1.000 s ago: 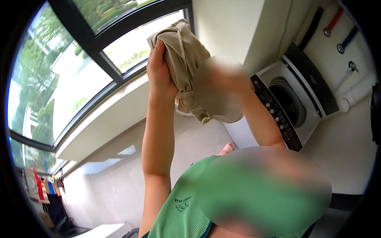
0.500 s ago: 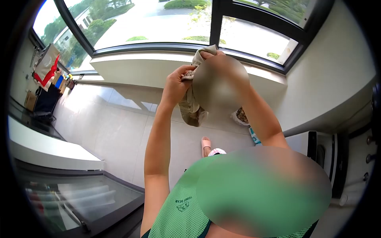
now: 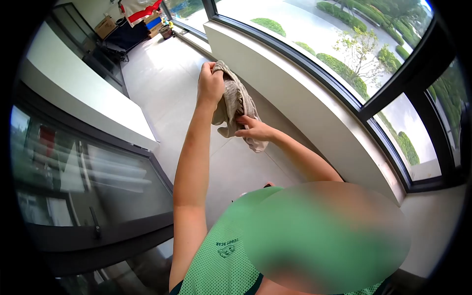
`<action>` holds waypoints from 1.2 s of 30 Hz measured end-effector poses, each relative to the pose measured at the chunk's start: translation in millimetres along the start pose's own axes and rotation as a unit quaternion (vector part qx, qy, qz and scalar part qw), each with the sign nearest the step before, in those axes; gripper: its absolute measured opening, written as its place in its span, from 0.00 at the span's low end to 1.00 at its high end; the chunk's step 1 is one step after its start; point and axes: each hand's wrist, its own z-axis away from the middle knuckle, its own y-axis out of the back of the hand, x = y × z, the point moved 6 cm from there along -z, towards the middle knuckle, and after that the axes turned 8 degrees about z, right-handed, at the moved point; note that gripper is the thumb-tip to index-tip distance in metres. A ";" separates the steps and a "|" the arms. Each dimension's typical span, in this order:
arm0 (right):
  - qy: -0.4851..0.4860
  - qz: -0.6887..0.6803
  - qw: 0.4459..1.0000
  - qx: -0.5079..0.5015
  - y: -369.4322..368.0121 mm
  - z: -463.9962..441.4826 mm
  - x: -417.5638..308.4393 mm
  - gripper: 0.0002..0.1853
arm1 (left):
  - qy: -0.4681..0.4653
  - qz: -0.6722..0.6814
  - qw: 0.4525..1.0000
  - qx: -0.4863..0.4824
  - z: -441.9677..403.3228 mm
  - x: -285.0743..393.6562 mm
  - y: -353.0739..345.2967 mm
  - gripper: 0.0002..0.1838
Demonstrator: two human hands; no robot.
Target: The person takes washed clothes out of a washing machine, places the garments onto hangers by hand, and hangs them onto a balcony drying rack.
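Observation:
A beige cloth garment with a gathered edge hangs in the air in front of me, above the tiled floor. My left hand grips its upper end, fingers closed round the fabric. Lower on the garment's right side, my right hand pinches the cloth between thumb and fingers. Part of the garment is bunched and folded between the two hands, and its lower end dangles beside my right hand.
A long window ledge runs along the right under dark window frames. At the left stand a glass door and a white wall edge. A cardboard box and a potted plant are at the far end.
My view has swung left, away from the washing machine, and both hands with the garment have come along. My right hand has moved lower on the cloth, below my left hand.

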 end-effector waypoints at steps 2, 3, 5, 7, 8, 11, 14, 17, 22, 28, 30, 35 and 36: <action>-0.026 0.094 0.991 -0.090 -12.4 -41.5 15.1 0.38 | -0.028 -0.016 0.999 0.042 -19.2 16.7 34.6 0.10; -0.002 0.188 0.981 -0.048 -9.9 -65.3 22.4 0.39 | -0.035 -0.023 0.997 0.067 -38.3 10.7 59.7 0.11; 0.024 0.358 0.933 0.006 2.4 -109.1 13.7 0.38 | -0.009 0.017 0.995 0.101 -66.4 2.0 107.7 0.11; 0.032 0.437 0.898 -0.039 11.9 -155.7 -4.0 0.22 | -0.022 0.045 0.988 0.144 -89.0 2.6 145.3 0.12; 0.049 0.455 0.887 -0.062 13.6 -177.4 -9.1 0.17 | -0.012 0.066 0.986 0.154 -98.2 3.6 157.3 0.15; 0.155 0.413 0.897 -0.022 29.0 -254.3 -17.4 0.14 | -0.055 -0.005 0.987 0.151 -142.1 1.6 215.2 0.19; 0.039 -0.037 0.998 0.025 96.8 -316.0 -23.9 0.15 | 0.045 -0.167 0.964 0.200 -179.3 -19.5 300.2 0.20; 0.102 -0.217 0.967 0.084 145.2 -362.8 -94.6 0.14 | 0.170 -0.242 0.946 0.134 -222.7 -63.3 358.0 0.14; 0.140 -0.257 0.955 0.046 171.9 -439.5 -147.2 0.08 | 0.215 -0.234 0.945 0.080 -274.0 -68.6 372.1 0.13; 0.173 -0.202 0.964 0.030 210.6 -512.1 -184.2 0.10 | 0.162 -0.029 0.984 0.066 -353.1 -59.5 407.8 0.12; 0.168 -0.199 0.962 0.075 221.1 -544.6 -184.7 0.12 | 0.117 0.035 0.989 0.085 -379.4 -58.9 412.3 0.12; 0.098 0.189 0.975 0.067 224.2 -648.8 -175.6 0.19 | 0.163 -0.031 0.981 0.099 -452.3 -78.3 420.1 0.09; 0.080 0.072 0.990 0.090 227.5 -664.4 -169.8 0.18 | 0.162 0.006 0.979 0.126 -461.2 -84.7 426.1 0.09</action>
